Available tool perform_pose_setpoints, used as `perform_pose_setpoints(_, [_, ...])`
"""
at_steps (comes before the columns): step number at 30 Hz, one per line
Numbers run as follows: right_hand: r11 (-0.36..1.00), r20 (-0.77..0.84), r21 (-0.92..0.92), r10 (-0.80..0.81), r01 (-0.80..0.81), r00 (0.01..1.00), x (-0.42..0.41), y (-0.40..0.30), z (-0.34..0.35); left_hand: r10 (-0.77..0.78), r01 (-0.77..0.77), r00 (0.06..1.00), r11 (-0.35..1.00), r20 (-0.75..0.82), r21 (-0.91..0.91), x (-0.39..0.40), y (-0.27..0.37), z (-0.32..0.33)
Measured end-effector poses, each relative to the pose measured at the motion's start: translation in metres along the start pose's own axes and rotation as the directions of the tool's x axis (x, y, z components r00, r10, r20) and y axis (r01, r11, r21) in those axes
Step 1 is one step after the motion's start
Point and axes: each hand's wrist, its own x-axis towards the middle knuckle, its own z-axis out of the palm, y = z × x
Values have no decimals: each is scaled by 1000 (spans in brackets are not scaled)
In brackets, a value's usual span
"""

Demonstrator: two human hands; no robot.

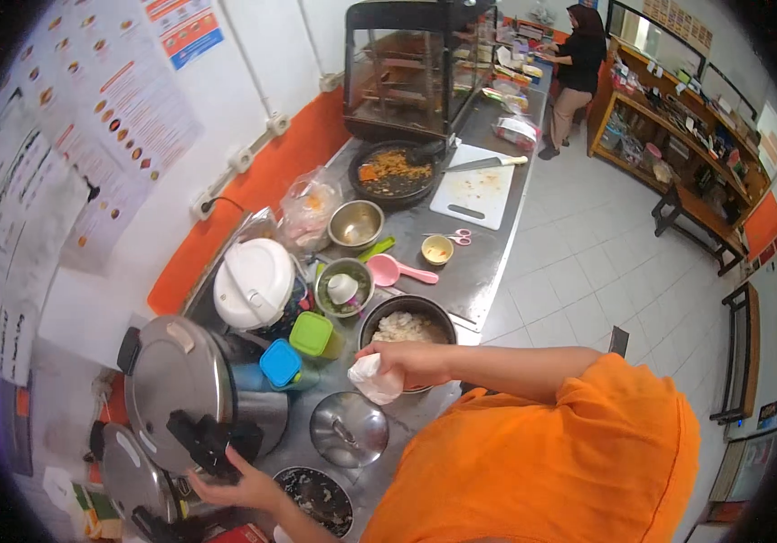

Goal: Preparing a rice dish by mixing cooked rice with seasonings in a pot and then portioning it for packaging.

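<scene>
My right hand (419, 363) grips a crumpled white bundle (376, 380), either cloth or plastic. It is above the near side of a dark round pot (453, 326) containing cooked rice (405, 327). At the lower left, my left hand (246, 487) has its thumb and fingers apart around the lower end of a black handle (202, 441) on a large steel cooker (178, 390). Whether the fingers press on that handle is unclear. Between my hands lie a domed steel lid (349, 431) and a dark round pan (314, 502) with white residue inside.
Blue-lidded (280, 362) and green-lidded containers (312, 334) stand beside the large cooker. Beyond are a white-lidded cooker (254, 284), a pink ladle (402, 270), scissors (460, 237) and a knife (483, 164) on a white cutting board (473, 186). A person (578, 68) stands at the far counter.
</scene>
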Motion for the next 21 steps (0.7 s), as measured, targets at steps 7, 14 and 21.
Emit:
perform_pose_setpoints(7, [-170, 485, -866, -514, 471, 707, -22, -24, -45, -269, 952, 295, 1, 917, -306, -122, 177, 82])
perform_pose_setpoints(14, [373, 483, -683, -414, 628, 772, -40, -58, -122, -106, 961, 195, -176, 975, -211, -188, 209, 160])
perform_pose_setpoints(21, [465, 389, -730, -319, 501, 864, -41, -67, -188, -74, 919, 393, 70, 916, -389, -205, 239, 181])
